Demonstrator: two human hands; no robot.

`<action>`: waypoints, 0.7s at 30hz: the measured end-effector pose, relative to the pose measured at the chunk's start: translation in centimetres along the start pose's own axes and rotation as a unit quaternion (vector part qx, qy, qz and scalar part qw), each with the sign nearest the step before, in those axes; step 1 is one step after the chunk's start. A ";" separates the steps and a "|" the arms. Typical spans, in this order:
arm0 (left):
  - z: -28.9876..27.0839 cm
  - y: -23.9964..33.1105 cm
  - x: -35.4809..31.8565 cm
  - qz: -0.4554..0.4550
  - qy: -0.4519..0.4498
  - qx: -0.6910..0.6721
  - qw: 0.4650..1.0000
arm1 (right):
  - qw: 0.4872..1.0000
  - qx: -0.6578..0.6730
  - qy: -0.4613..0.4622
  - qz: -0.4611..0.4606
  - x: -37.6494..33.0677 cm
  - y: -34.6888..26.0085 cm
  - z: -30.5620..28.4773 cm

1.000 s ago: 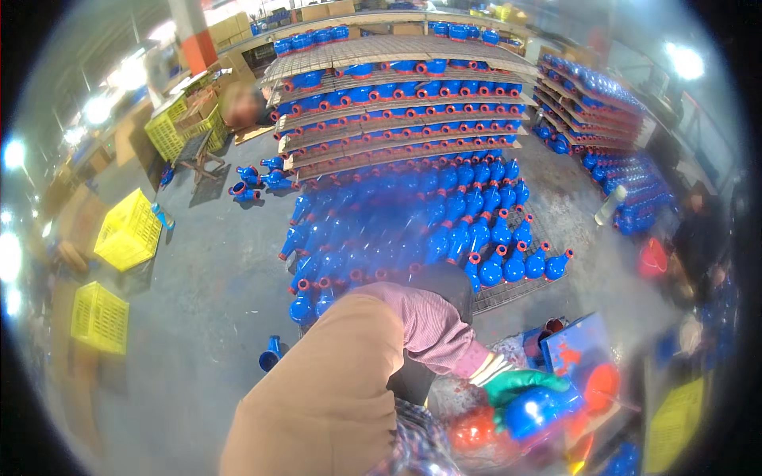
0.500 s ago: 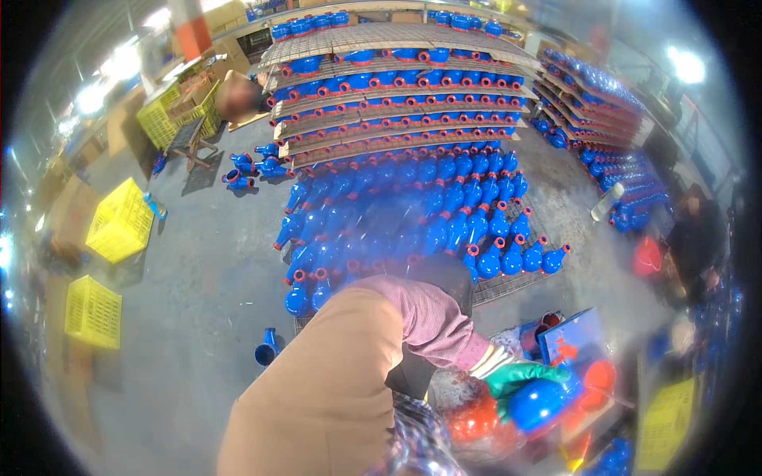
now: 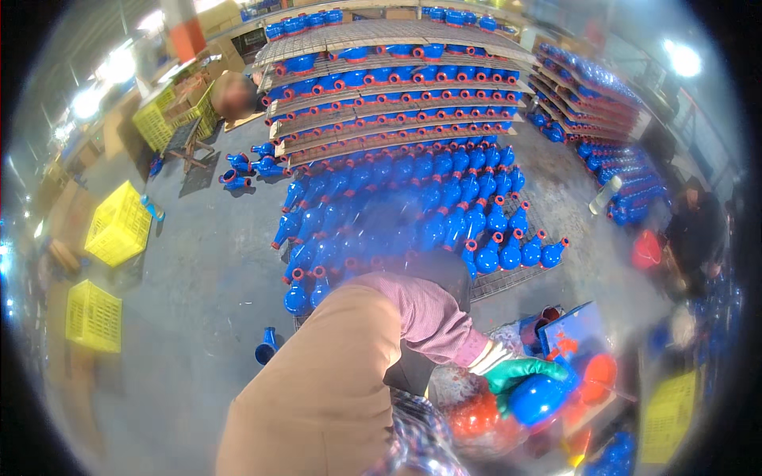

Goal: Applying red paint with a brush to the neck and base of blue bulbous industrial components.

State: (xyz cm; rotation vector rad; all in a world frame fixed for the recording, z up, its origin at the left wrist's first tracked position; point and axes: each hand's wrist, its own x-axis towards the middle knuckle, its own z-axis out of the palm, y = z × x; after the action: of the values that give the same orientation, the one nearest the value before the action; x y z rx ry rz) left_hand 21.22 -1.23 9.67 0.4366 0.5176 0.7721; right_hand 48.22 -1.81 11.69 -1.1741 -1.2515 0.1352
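Holding near-constant position over the last second, the left hand (image 3: 516,374) in a smooth green glove keeps its fingers curved over a glossy blue rounded vessel (image 3: 536,401) at lower right; right hand out of view, finger state unknown. Only slight shifts of vessel and view register, suggesting handling continues unbroken beside a red rounded object (image 3: 597,379). Beyond, a tilted blue, red-smeared panel (image 3: 578,324), then unchanged rows of blue bulb-shaped, red-rimmed parts (image 3: 487,257).

Yellow crates (image 3: 119,222) on grey floor (image 3: 198,301)
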 end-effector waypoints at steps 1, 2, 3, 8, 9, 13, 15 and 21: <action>0.3 0.0 0.0 0.010 0.019 -0.014 1.000 | 1.000 -0.001 0.000 0.001 0.0 -0.4 0.1; 0.3 0.1 -0.1 0.009 0.019 -0.014 1.000 | 1.000 -0.006 0.003 -0.002 -0.1 -1.2 0.3; 0.4 0.2 -0.1 0.005 0.018 -0.012 1.000 | 1.000 -0.010 0.006 -0.005 -0.1 -1.6 0.5; 0.3 0.2 -0.5 0.007 0.020 -0.008 1.000 | 0.999 -0.006 -0.028 0.028 -0.1 -0.7 -0.4; 0.2 0.2 -0.5 0.006 0.008 -0.005 1.000 | 0.996 0.005 -0.065 0.056 -0.1 -1.3 -0.6; 1.1 -0.2 -1.4 0.017 0.034 -0.009 0.999 | 0.998 0.025 -0.060 0.010 -0.1 -2.1 -0.6; 1.6 -0.4 -1.8 0.024 0.034 -0.005 0.999 | 0.999 -0.019 -0.038 0.024 -0.4 0.0 -1.1; -0.3 -0.6 0.4 -0.011 0.002 -0.021 1.000 | 0.974 0.100 -0.112 0.170 -0.1 -3.4 -0.8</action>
State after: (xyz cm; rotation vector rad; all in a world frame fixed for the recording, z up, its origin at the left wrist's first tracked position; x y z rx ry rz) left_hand 21.59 -1.25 8.99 0.3894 0.5078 0.7616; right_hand 47.14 -3.93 14.31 -1.2116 -1.1887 0.6502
